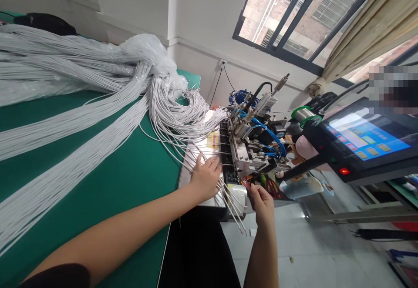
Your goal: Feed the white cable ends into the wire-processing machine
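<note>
My left hand (pixel 205 175) rests at the edge of the metal plate (pixel 199 149) of a small machine (pixel 251 149), its fingers closed around several thin white cables (pixel 230 203) whose ends stick out past the hand toward me. My right hand (pixel 261 201) is lifted beside the machine's front, fingertips pinched on a small red part (pixel 245 183). More white cable ends (pixel 209 118) fan over the plate toward the machine's black fixture (pixel 225 142).
Long bundles of white cables (pixel 65 127) lie across the green table (pixel 130 179), partly in clear plastic (pixel 146 51). A touchscreen panel (pixel 369 140) with a red lit button (pixel 344 171) stands at right. Blue air tubes (pixel 271 138) run over the machine. A window (pixel 303 14) is above.
</note>
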Tool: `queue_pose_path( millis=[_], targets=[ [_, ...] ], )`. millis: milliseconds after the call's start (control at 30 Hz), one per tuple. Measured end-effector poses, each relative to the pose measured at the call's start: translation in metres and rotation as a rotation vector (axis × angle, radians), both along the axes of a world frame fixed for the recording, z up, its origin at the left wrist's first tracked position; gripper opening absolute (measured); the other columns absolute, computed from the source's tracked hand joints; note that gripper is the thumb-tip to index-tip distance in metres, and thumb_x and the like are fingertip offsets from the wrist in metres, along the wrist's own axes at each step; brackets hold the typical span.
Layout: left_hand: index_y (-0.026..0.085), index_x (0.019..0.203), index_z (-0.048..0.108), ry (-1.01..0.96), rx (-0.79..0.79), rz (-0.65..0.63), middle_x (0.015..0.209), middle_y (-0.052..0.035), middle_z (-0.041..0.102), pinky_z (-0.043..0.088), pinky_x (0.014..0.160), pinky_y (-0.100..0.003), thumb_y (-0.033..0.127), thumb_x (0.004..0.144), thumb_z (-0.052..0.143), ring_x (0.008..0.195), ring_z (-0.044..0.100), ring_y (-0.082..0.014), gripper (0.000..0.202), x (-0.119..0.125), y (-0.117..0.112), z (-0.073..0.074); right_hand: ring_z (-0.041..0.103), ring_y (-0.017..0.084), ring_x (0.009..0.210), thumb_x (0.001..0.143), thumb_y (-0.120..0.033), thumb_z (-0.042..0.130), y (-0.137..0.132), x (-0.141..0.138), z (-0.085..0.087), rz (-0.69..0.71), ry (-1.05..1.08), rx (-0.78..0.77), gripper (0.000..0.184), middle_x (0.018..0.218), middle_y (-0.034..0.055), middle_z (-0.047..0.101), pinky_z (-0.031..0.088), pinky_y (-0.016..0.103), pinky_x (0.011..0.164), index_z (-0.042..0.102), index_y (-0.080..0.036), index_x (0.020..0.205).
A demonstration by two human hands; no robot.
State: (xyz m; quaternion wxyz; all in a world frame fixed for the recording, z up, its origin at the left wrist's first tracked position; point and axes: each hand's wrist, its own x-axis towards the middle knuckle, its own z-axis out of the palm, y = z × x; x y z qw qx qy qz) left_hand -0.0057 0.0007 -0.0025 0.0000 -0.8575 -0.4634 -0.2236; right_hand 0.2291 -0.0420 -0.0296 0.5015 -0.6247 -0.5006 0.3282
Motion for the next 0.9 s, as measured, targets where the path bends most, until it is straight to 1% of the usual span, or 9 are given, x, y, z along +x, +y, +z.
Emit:
queue_pose_path(
  millis=[33, 100, 200, 300, 400, 533, 700, 800, 900],
  targets=[
    [0.015, 0.120, 0.059, -0.008, 0.026, -0.022, 0.133, -0.0164, 0.055, 0.012, 0.107, -0.061, 0.026, 0.071, 0.064, 0.122, 0.046, -0.0323, 0.051, 0.000, 0.000, -0.001, 0.038, 0.013, 0.053, 0.081, -0.053, 0.062, -0.006, 0.002, 0.006, 0.008, -0.030, 0.015, 0.037, 0.057, -0.0020, 0.047, 0.028, 0.025, 0.050, 0.056, -0.020, 0.066],
    [0.019, 0.120, 0.059, -0.037, 0.097, -0.117, 0.131, -0.0121, 0.058, 0.013, 0.108, -0.058, 0.018, 0.075, 0.059, 0.120, 0.050, -0.0278, 0.044, -0.002, 0.001, -0.004, 0.039, 0.013, 0.055, 0.084, -0.050, 0.060, -0.017, 0.003, 0.019, 0.064, -0.080, 0.024, 0.034, 0.059, -0.0019, 0.047, 0.030, 0.025, 0.052, 0.056, -0.020, 0.068],
    [0.020, 0.119, 0.059, -0.090, 0.185, -0.243, 0.117, -0.0069, 0.065, 0.019, 0.106, -0.049, 0.009, 0.080, 0.052, 0.106, 0.058, -0.0199, 0.042, -0.002, 0.003, -0.009, 0.042, 0.014, 0.058, 0.086, -0.046, 0.058, -0.032, 0.000, 0.039, 0.214, -0.170, -0.005, 0.029, 0.063, -0.0005, 0.050, 0.032, 0.026, 0.054, 0.060, -0.020, 0.073],
    [0.020, 0.119, 0.060, -0.107, 0.224, -0.251, 0.107, -0.0053, 0.067, 0.025, 0.101, -0.045, 0.008, 0.084, 0.049, 0.096, 0.061, -0.0171, 0.039, -0.002, 0.004, -0.011, 0.044, 0.015, 0.058, 0.085, -0.044, 0.060, -0.043, -0.009, 0.053, 0.325, -0.275, -0.011, 0.026, 0.066, 0.0010, 0.054, 0.034, 0.027, 0.054, 0.062, -0.020, 0.077],
    [0.021, 0.118, 0.061, -0.097, 0.246, -0.237, 0.102, -0.0049, 0.068, 0.026, 0.099, -0.043, 0.008, 0.086, 0.047, 0.093, 0.061, -0.0166, 0.037, -0.001, 0.005, -0.012, 0.044, 0.015, 0.057, 0.084, -0.043, 0.062, -0.047, -0.019, 0.061, 0.333, -0.369, 0.008, 0.024, 0.065, 0.0011, 0.056, 0.035, 0.026, 0.053, 0.064, -0.020, 0.078],
    [0.021, 0.117, 0.061, -0.093, 0.253, -0.236, 0.099, -0.0043, 0.068, 0.027, 0.096, -0.042, 0.009, 0.088, 0.047, 0.089, 0.061, -0.0160, 0.034, 0.000, 0.006, -0.011, 0.046, 0.014, 0.055, 0.085, -0.042, 0.062, -0.043, -0.026, 0.059, 0.276, -0.378, 0.020, 0.025, 0.062, 0.0014, 0.056, 0.036, 0.026, 0.051, 0.065, -0.019, 0.075],
    [0.020, 0.116, 0.061, -0.092, 0.247, -0.281, 0.096, -0.0032, 0.068, 0.028, 0.097, -0.040, 0.006, 0.087, 0.045, 0.087, 0.061, -0.0148, 0.036, -0.001, 0.006, -0.010, 0.048, 0.015, 0.056, 0.080, -0.048, 0.065, -0.026, -0.022, 0.045, 0.068, -0.236, 0.028, 0.030, 0.064, 0.0025, 0.059, 0.037, 0.026, 0.050, 0.066, -0.018, 0.078],
    [0.022, 0.106, 0.065, -0.123, 0.243, -0.283, 0.091, -0.0013, 0.068, 0.029, 0.095, -0.038, 0.010, 0.091, 0.045, 0.084, 0.060, -0.0134, 0.028, -0.001, 0.007, -0.009, 0.052, 0.017, 0.060, 0.076, -0.049, 0.068, -0.014, -0.019, 0.035, 0.000, -0.157, 0.045, 0.033, 0.070, 0.0042, 0.063, 0.040, 0.027, 0.053, 0.068, -0.017, 0.081],
    [0.023, 0.098, 0.067, -0.115, 0.245, -0.283, 0.085, -0.0001, 0.067, 0.030, 0.093, -0.036, 0.013, 0.091, 0.046, 0.081, 0.059, -0.0129, 0.024, 0.000, 0.008, -0.009, 0.053, 0.017, 0.063, 0.076, -0.048, 0.069, -0.002, -0.020, 0.028, -0.008, -0.092, 0.075, 0.031, 0.069, 0.0035, 0.063, 0.041, 0.027, 0.057, 0.067, -0.017, 0.079]
  ],
)
